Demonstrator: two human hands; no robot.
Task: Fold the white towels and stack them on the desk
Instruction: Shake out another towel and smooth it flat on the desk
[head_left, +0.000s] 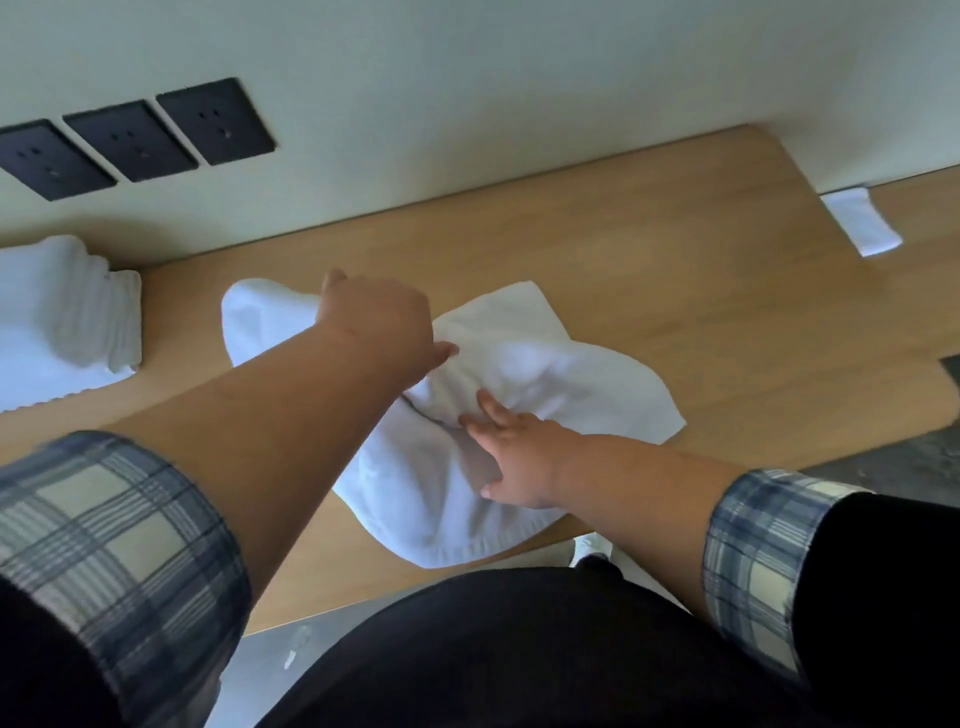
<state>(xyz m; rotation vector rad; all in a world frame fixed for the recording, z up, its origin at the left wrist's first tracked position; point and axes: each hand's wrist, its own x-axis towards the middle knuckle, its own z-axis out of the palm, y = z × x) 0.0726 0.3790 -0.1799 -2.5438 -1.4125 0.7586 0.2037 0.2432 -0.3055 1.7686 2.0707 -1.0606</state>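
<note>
White towel (571, 374), likely soft, light and limp, bunched on table (675, 291): left hand (379, 322) pinches a fold, right hand (519, 462) presses flat-fingered at its 4 o'clock; corners probably grip best.

Pale wall (519, 62) and light wooden desk (675, 249) under soft, even light.

Three black socket plates (124, 140) sit side by side in the wall at upper left, above the desk's far edge. The wall is plain off-white with a faint green cast and meets the desktop along a straight line. The desktop shows a warm, light grain and a rounded far-right corner. Beyond that corner a wood-toned surface (930, 218) runs below the wall; whether it is floor or furniture cannot be told. Mottled grey floor (893, 457) shows past the desk's near edge at right, and a paler grey strip lies under that edge lower left. Shadows are weak and diffuse.
</note>
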